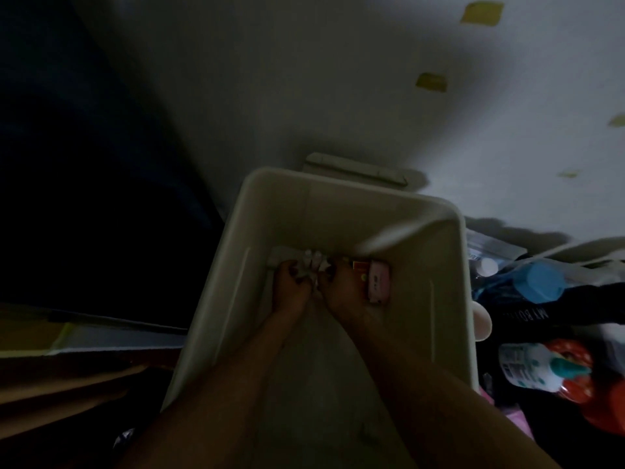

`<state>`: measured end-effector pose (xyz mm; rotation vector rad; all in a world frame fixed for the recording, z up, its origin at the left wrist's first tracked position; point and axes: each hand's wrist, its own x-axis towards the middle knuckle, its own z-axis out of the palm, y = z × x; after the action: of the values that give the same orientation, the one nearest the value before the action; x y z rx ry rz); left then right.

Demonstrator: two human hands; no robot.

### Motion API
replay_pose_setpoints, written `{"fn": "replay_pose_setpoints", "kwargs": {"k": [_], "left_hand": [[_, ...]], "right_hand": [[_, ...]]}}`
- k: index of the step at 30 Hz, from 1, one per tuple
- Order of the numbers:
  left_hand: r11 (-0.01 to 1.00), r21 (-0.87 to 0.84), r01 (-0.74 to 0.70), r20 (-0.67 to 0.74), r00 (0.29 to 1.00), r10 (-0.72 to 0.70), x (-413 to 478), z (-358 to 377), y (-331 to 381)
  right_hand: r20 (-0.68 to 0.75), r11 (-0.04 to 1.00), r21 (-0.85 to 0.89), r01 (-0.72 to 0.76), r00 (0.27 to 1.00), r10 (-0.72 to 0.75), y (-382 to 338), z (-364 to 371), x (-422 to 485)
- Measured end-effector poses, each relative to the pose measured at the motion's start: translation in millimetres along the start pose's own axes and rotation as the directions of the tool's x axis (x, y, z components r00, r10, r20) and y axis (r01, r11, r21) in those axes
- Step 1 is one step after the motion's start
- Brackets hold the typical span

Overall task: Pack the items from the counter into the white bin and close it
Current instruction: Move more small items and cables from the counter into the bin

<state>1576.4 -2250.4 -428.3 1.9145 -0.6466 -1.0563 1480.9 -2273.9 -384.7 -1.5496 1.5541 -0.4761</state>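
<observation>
Crumpled white wad [313, 262] sits deep in the white bin [338, 204], pinched between our left hand [292, 282] and right hand [341, 292], fingers of both curled on it. Red box [360, 270] and pink case [378, 280] lie just right of our right hand. Lid [355, 167] lies behind the bin.

The white bin [216, 299] is open at the top, though two forearms fill its middle. At the far end of its floor the left hand [292, 282] and right hand [341, 289] clutch a crumpled white wad [313, 262]. A pink box [379, 281] and a red box [359, 268] block the right corner. Nearer floor lies bare. Outside, a blue-capped bottle [537, 280] crowds the right wall.
</observation>
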Motion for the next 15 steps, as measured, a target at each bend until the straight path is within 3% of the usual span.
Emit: {"fn": "replay_pose_setpoints", "kwargs": {"k": [10, 15], "left_hand": [[0.994, 0.064, -0.090, 0.052, 0.995, 0.086, -54, -20, 25], [0.986, -0.015, -0.167, 0.085, 0.982, 0.167, -96, -26, 50]], "right_hand": [[0.030, 0.999, -0.026, -0.026, 0.999, 0.027, -18, -42, -43], [0.007, 0.997, 0.040, 0.072, 0.997, -0.072, -31, -80, -75]]}}
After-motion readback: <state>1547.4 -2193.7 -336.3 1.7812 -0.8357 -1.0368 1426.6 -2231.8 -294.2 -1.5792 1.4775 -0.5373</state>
